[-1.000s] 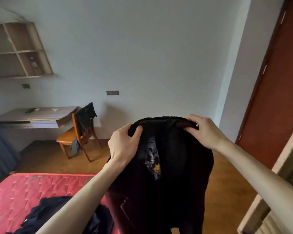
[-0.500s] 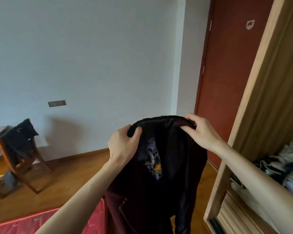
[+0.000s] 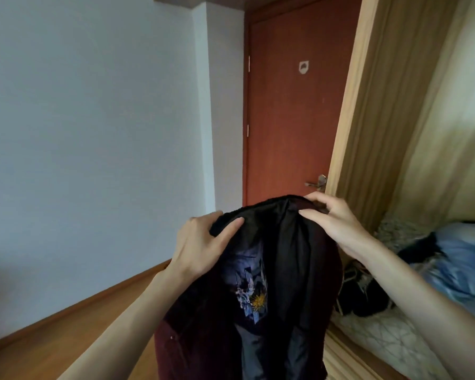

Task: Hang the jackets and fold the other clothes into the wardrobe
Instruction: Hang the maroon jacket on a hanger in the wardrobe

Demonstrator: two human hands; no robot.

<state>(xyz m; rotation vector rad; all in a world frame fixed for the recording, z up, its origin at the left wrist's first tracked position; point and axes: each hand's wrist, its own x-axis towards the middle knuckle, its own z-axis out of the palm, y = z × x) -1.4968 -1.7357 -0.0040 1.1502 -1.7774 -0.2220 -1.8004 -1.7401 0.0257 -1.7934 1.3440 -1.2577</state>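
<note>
Both hands clamp the top of the dark jacket (image 3: 294,270): the left hand (image 3: 200,242) pinches its left shoulder with thumb over the fabric, and the right hand (image 3: 332,220) grips the right shoulder with curled fingers. It hangs open in front, maroon outside, black lining and a small embroidered patch showing. Just right stands the open wardrobe (image 3: 368,127), with heaped clothes (image 3: 455,259) on its shelf. Farther off is a red-brown door (image 3: 291,111).

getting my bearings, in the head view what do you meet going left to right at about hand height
white wall → left hand → dark jacket → right hand → wardrobe frame → blue bedding in the wardrobe
</note>
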